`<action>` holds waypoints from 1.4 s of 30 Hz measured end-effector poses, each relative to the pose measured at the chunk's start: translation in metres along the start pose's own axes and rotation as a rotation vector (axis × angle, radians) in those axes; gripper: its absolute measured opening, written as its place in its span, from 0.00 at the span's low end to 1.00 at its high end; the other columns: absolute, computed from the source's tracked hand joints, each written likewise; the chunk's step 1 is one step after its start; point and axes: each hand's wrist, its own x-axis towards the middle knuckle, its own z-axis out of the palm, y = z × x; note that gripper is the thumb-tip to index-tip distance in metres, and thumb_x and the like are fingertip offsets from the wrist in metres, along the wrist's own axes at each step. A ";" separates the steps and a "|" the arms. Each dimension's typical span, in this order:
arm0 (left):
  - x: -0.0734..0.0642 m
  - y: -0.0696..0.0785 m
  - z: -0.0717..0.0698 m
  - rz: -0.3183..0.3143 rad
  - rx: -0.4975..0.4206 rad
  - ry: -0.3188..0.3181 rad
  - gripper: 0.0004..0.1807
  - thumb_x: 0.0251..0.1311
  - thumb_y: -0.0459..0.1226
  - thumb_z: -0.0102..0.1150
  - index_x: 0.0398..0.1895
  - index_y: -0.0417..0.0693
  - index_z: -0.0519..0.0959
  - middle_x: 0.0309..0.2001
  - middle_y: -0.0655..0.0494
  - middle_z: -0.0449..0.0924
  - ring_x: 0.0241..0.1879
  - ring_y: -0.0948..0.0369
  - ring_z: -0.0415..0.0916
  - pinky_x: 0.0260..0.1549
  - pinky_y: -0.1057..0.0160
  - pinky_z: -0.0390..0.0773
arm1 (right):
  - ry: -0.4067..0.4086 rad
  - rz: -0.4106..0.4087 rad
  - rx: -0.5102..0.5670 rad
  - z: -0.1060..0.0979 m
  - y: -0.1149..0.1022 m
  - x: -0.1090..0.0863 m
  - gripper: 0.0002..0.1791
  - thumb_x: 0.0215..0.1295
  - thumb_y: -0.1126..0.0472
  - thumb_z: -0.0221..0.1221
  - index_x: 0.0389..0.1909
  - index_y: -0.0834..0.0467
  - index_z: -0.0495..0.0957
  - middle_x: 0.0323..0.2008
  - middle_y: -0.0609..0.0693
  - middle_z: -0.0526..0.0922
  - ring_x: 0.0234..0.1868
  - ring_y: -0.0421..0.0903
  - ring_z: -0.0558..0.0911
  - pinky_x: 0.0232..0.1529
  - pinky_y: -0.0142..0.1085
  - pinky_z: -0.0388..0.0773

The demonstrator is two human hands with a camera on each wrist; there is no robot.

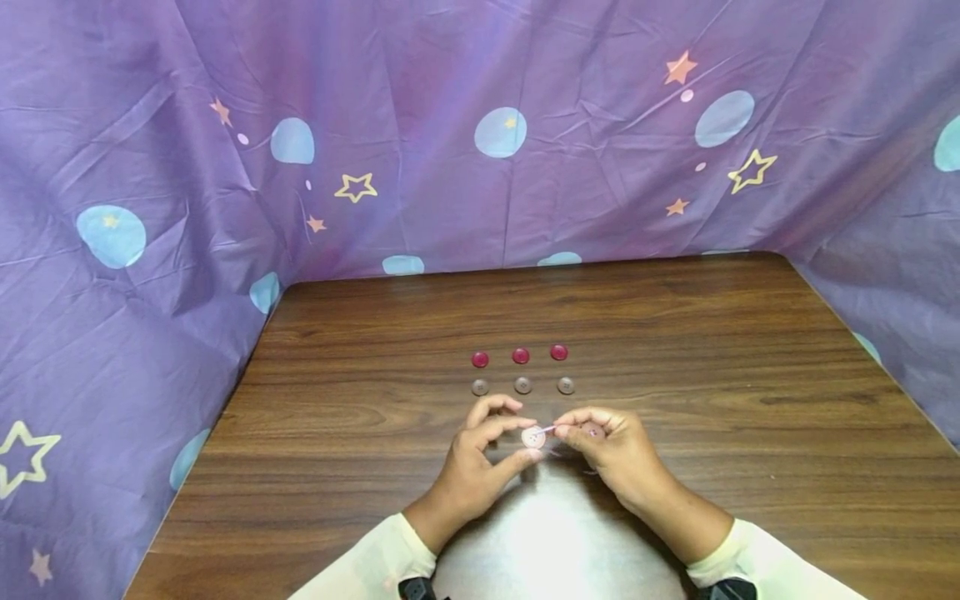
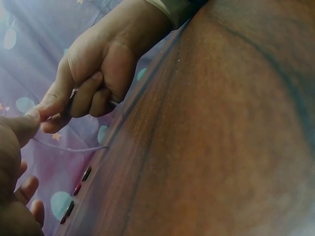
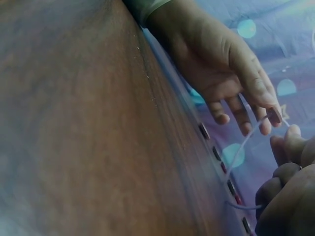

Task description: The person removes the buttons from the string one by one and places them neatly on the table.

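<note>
In the head view my left hand point(image 1: 476, 467) pinches a pale pink button point(image 1: 533, 438) between thumb and index finger, its other fingers spread. My right hand point(image 1: 618, 446) pinches the end of a thin lilac cord point(image 1: 545, 430) at the button's face. In the right wrist view the button point(image 3: 275, 115) is seen edge-on, and the cord point(image 3: 245, 142) trails from it down toward the table. A second pinkish button point(image 1: 594, 431) shows through the right hand's fingers; whether it lies on the table or touches the hand, I cannot tell.
Beyond the hands lies a row of three brown buttons, the middle one point(image 1: 522, 385) among them. Behind it is a row of three dark red buttons point(image 1: 521, 356). All are on the wood-grain table point(image 1: 360, 350). A purple patterned cloth point(image 1: 420, 100) hangs around the table's far sides.
</note>
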 end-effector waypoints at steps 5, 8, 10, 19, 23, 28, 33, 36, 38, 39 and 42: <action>0.000 0.000 -0.001 -0.007 -0.003 0.004 0.19 0.61 0.32 0.78 0.56 0.44 0.88 0.64 0.36 0.77 0.63 0.41 0.77 0.60 0.62 0.79 | 0.039 -0.009 0.054 -0.002 -0.003 0.001 0.06 0.68 0.74 0.68 0.40 0.75 0.85 0.20 0.38 0.78 0.21 0.31 0.69 0.19 0.29 0.66; 0.000 0.000 -0.001 -0.001 0.010 0.011 0.19 0.62 0.32 0.77 0.56 0.44 0.88 0.64 0.37 0.77 0.61 0.46 0.78 0.55 0.61 0.80 | 0.058 -0.018 0.111 -0.005 -0.003 0.003 0.01 0.69 0.75 0.66 0.37 0.69 0.86 0.17 0.36 0.72 0.19 0.30 0.65 0.16 0.36 0.57; 0.000 0.000 -0.001 0.001 0.009 0.013 0.18 0.63 0.31 0.76 0.56 0.43 0.88 0.64 0.36 0.77 0.60 0.49 0.78 0.54 0.61 0.80 | 0.072 -0.021 0.128 -0.008 -0.003 0.005 0.07 0.71 0.75 0.65 0.35 0.63 0.86 0.16 0.36 0.70 0.17 0.30 0.64 0.16 0.39 0.54; -0.002 -0.002 -0.001 0.007 0.007 0.033 0.18 0.64 0.31 0.75 0.57 0.41 0.87 0.64 0.37 0.77 0.63 0.42 0.78 0.66 0.63 0.78 | 0.169 -0.018 0.191 -0.018 -0.006 0.012 0.13 0.73 0.75 0.63 0.32 0.55 0.85 0.18 0.40 0.76 0.16 0.33 0.65 0.16 0.41 0.55; -0.003 -0.002 -0.002 0.001 0.009 0.037 0.18 0.64 0.31 0.75 0.58 0.41 0.87 0.64 0.38 0.77 0.65 0.44 0.77 0.70 0.64 0.75 | 0.173 -0.024 0.236 -0.021 -0.006 0.014 0.16 0.75 0.75 0.60 0.32 0.52 0.85 0.19 0.39 0.79 0.16 0.31 0.65 0.18 0.44 0.50; -0.003 -0.003 -0.004 0.000 0.016 0.051 0.18 0.64 0.31 0.75 0.58 0.41 0.88 0.63 0.36 0.77 0.63 0.44 0.78 0.66 0.65 0.77 | 0.210 -0.047 0.268 -0.024 -0.007 0.017 0.17 0.76 0.76 0.58 0.32 0.54 0.85 0.18 0.40 0.77 0.16 0.31 0.64 0.20 0.46 0.47; -0.003 -0.004 -0.005 -0.007 0.030 0.065 0.19 0.64 0.32 0.76 0.58 0.41 0.88 0.63 0.36 0.77 0.60 0.52 0.78 0.51 0.61 0.80 | 0.248 -0.062 0.283 -0.028 -0.007 0.019 0.14 0.77 0.74 0.59 0.32 0.56 0.84 0.18 0.41 0.77 0.15 0.32 0.63 0.20 0.45 0.46; -0.003 -0.003 -0.006 -0.014 0.033 0.074 0.19 0.63 0.32 0.76 0.57 0.42 0.88 0.63 0.36 0.78 0.60 0.55 0.77 0.48 0.58 0.80 | 0.264 -0.062 0.283 -0.029 -0.007 0.020 0.14 0.78 0.73 0.59 0.32 0.56 0.83 0.18 0.41 0.77 0.15 0.32 0.63 0.20 0.45 0.46; -0.003 -0.002 -0.007 -0.019 0.033 0.079 0.19 0.63 0.32 0.76 0.57 0.43 0.88 0.62 0.36 0.78 0.59 0.55 0.76 0.47 0.57 0.79 | 0.272 -0.061 0.281 -0.030 -0.007 0.020 0.14 0.78 0.73 0.59 0.32 0.56 0.83 0.18 0.42 0.76 0.15 0.32 0.63 0.19 0.45 0.47; -0.003 -0.002 -0.008 -0.019 0.033 0.081 0.19 0.63 0.32 0.76 0.57 0.42 0.88 0.62 0.36 0.78 0.59 0.55 0.76 0.47 0.56 0.79 | 0.273 -0.061 0.283 -0.031 -0.007 0.020 0.14 0.78 0.74 0.58 0.32 0.56 0.83 0.17 0.42 0.76 0.15 0.32 0.64 0.20 0.45 0.47; -0.001 -0.002 -0.009 -0.017 0.037 0.087 0.18 0.63 0.32 0.76 0.57 0.40 0.88 0.62 0.37 0.78 0.60 0.54 0.77 0.50 0.57 0.79 | 0.280 -0.066 0.284 -0.031 -0.007 0.021 0.14 0.78 0.74 0.58 0.33 0.56 0.83 0.18 0.42 0.76 0.15 0.32 0.64 0.19 0.45 0.47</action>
